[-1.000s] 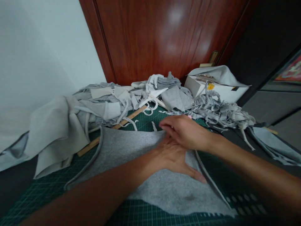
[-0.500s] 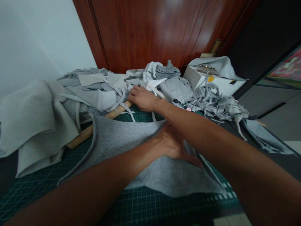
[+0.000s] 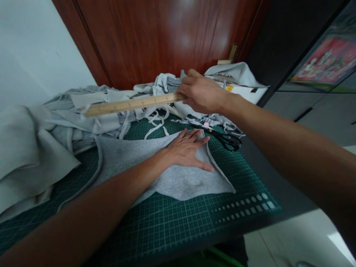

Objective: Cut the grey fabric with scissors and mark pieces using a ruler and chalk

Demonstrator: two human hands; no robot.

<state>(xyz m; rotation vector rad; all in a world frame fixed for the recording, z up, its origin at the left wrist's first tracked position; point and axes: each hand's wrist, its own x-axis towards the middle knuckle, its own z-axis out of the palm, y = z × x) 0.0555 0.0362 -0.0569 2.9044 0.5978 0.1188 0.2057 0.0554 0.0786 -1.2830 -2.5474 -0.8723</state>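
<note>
A piece of grey knit fabric (image 3: 178, 181) lies on the green cutting mat (image 3: 178, 222). My left hand (image 3: 186, 148) presses flat on it with fingers spread, close to its right edge. Raised above the fabric scraps, my right hand (image 3: 201, 91) grips one end of a wooden ruler (image 3: 133, 104), which points out to the left with marks along its face. Black-handled scissors (image 3: 222, 137) rest on the mat just right of my left fingertips. Thin white fabric strips (image 3: 155, 122) curl on the mat beneath the ruler.
Heaped grey and white fabric (image 3: 30, 144) covers the left and back of the table. A white box (image 3: 247, 92) stands at the back right, before a brown wooden door (image 3: 167, 40). The mat's front edge and tiled floor (image 3: 292, 237) show at lower right.
My right hand has lifted the wooden ruler off the mat and moved right and up with it. The scissors now show. My left hand remains on the fabric, its fingers more spread.
</note>
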